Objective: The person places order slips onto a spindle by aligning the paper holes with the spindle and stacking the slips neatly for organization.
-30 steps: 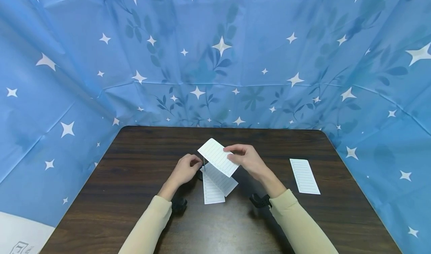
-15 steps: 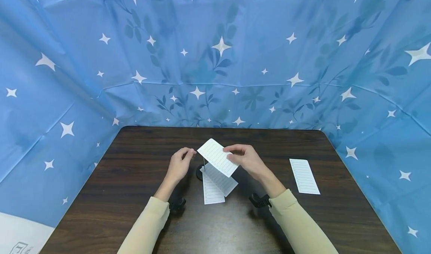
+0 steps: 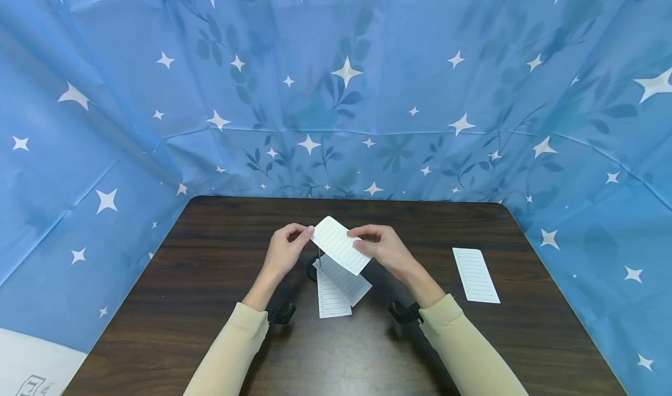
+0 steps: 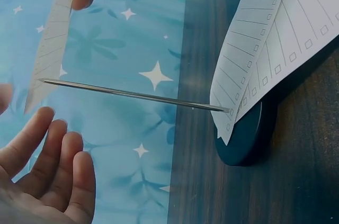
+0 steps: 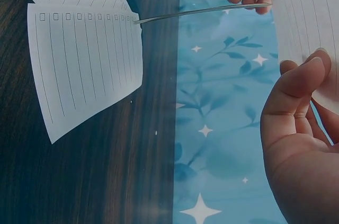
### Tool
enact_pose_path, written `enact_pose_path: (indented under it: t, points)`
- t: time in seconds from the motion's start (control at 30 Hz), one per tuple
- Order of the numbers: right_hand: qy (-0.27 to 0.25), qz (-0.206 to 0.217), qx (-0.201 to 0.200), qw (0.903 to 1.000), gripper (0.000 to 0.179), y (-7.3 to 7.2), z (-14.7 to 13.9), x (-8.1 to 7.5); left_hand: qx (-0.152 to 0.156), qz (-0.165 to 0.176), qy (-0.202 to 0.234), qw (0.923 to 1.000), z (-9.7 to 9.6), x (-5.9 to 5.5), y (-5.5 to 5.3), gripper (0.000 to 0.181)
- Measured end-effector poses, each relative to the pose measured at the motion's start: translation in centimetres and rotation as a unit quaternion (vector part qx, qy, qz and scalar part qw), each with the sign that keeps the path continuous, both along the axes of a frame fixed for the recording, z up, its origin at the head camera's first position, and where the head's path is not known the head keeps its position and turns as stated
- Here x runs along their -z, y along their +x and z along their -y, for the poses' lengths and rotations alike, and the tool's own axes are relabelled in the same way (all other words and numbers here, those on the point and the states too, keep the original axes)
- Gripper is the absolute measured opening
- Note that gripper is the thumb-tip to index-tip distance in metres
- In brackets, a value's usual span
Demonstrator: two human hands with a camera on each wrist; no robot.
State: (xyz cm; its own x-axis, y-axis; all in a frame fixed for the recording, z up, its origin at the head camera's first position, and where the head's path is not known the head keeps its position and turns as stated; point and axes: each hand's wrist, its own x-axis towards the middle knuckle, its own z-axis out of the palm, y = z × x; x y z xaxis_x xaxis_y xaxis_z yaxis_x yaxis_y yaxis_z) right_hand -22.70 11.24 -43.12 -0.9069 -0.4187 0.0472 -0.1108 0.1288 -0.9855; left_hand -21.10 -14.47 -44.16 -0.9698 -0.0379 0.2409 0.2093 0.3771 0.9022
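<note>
head view: one raised card (image 3: 336,247), white, lined, tilted, held above the middle of the bench (image 3: 157,326). right hand (image 3: 385,250): grip clamped on the raised card, pinching its upper right edge. left hand (image 3: 283,251): at the opposite end of the raised card; by the left wrist view, grip apart, thumb and fingertips about the card's end, contact not certain. metal spike (image 4: 132,95): thin, standing up from a round black base (image 4: 238,142), pointed tip by the raised card; touching or not, cannot tell. two lower cards (image 3: 333,302): lined, overlapping in a fan, run through by the spike near one end. loose card (image 3: 476,275): lined, flat, at right, well apart. backdrop (image 3: 399,81): blue, white stars.
</note>
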Motion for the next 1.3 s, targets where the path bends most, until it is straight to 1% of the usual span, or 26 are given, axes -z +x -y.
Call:
enact_pose_path:
  t: [0.03,0.13,0.3,0.37,0.57,0.63,0.8,0.9,1.1,1.3]
  points:
    - [0.0,0.001,0.0,1.0,0.028,0.0,0.0,0.0,0.0,-0.003,-0.008,1.0,0.0,0.0,0.0,0.026]
    - [-0.001,0.003,0.0,1.0,0.028,0.0,0.0,-0.1,0.004,-0.014,-0.013,0.9998,-0.1,0.1,0.1,0.021]
    - [-0.004,0.004,0.0,1.0,0.027,0.1,-0.1,0.0,0.008,-0.025,-0.008,0.9996,-0.2,0.1,0.2,0.015]
    - [-0.003,0.007,0.0,1.0,0.028,0.1,-0.2,0.0,0.007,-0.023,-0.008,0.9997,-0.2,0.1,0.2,0.016]
    - [-0.019,0.058,-0.013,0.9981,0.038,0.7,-0.6,-0.1,0.004,-0.004,-0.005,1.0,-0.3,0.0,0.2,0.022]
    - [-0.018,0.066,-0.018,0.9975,0.04,0.8,-0.8,0.0,0.004,0.002,-0.002,1.0,-0.3,0.0,0.2,0.023]
    - [0.007,0.04,-0.008,0.9992,0.036,0.9,-1.2,0.4,0.006,0.006,-0.002,1.0,-0.3,0.1,0.2,0.024]
    - [0.009,0.024,0.002,0.9997,0.032,0.8,-1.3,0.6,0.008,0.003,-0.003,1.0,-0.3,0.2,0.0,0.024]
    - [0.001,0.013,0.017,0.9998,0.03,0.8,-1.5,0.7,0.016,-0.004,-0.004,0.9999,-0.2,0.4,0.0,0.022]
    - [0.002,0.01,0.018,0.9998,0.03,0.8,-1.5,0.8,0.018,-0.003,-0.008,0.9998,-0.3,0.3,0.1,0.02]
